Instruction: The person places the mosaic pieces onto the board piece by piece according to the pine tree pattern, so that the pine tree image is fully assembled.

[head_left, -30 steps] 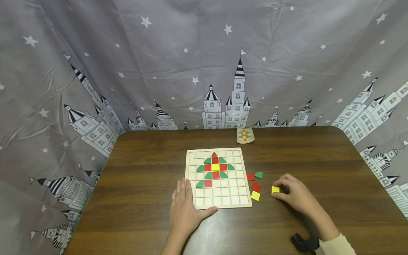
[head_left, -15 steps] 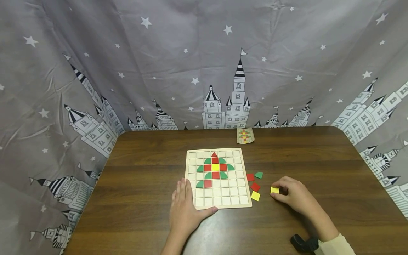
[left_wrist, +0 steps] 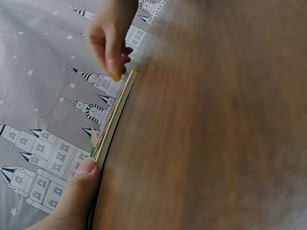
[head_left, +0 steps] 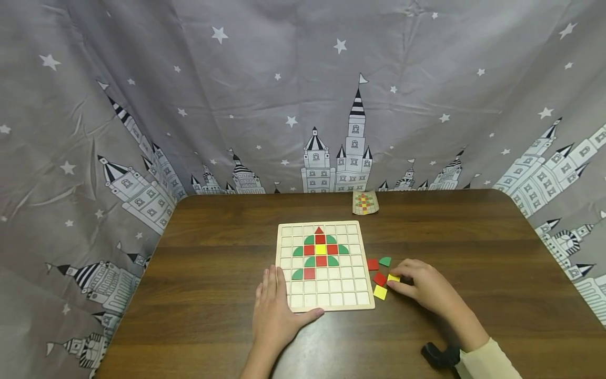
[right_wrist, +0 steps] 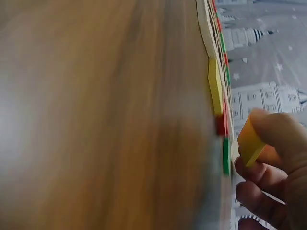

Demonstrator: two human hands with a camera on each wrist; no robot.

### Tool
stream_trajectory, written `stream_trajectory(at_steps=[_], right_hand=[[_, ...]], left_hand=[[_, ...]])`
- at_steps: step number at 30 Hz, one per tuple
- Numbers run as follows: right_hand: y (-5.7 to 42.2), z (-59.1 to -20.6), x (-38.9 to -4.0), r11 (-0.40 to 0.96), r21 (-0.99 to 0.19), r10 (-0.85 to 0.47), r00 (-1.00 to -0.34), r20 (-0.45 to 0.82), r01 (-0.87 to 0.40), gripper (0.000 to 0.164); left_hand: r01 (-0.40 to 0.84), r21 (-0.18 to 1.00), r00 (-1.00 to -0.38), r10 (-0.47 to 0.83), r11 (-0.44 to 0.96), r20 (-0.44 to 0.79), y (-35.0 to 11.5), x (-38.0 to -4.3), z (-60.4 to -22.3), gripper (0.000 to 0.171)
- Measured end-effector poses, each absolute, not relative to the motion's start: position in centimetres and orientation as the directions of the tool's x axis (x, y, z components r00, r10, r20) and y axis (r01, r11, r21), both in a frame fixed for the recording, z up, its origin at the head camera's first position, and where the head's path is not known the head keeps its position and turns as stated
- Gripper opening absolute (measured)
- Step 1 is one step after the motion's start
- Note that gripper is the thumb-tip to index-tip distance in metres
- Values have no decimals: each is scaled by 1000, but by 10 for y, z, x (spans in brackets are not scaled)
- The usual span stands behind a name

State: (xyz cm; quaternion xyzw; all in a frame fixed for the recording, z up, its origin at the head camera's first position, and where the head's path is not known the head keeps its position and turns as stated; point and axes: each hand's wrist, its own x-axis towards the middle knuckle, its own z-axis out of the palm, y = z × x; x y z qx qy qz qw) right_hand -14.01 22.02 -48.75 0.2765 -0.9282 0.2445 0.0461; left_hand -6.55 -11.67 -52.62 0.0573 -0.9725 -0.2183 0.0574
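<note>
My left hand [head_left: 274,315] rests at the near left corner of a square wooden grid board [head_left: 348,298], straight fingers along its left side and thumb on its near edge. On the board, red squares, green quarter-circles, a yellow square and a red triangle [head_left: 319,230] form a tree-like pattern. Right of the board, my right hand [head_left: 428,287] pinches a yellow square tile [head_left: 393,278] between thumb and fingers. In the right wrist view this tile [right_wrist: 250,141] is held tilted, off the table. Close by lie a loose yellow tile [head_left: 380,292], two red squares [head_left: 380,279] and a green quarter-circle [head_left: 385,261].
A small pattern card [head_left: 365,203] with a similar tree lies near the table's back edge. The brown wooden table [head_left: 213,237] extends to both sides. Behind it hangs a grey curtain [head_left: 255,105] printed with castles and stars. A black strap [head_left: 440,356] sits by the right wrist.
My right hand has moved left with the yellow tile, from apart on the right to close beside the loose tiles. The left hand and the board have stayed put.
</note>
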Motion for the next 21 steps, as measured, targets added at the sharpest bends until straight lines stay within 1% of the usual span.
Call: stream_trajectory(at_steps=[4,7,13,21], right_hand=[[197,-484,-145,700,-439,-535,-821,201,-564,21],[177,-483,-150,659,-446,-580,-787,211,-605,24],[136,-480,-156,587,-471,-643,-733,223,-658,24],[97,-482,-159,584,-376,-704,-679,207,-720,22]], left_hand=[[-86,431,-987,-136,898,86,-117,-66,-526,143],[-89,427,-988,-136,900,79,-117,-66,-525,143],[-93,425,-988,-134,901,69,-116,-64,-524,143],[-97,427,-988,-139,899,68,-116,-65,-525,144]])
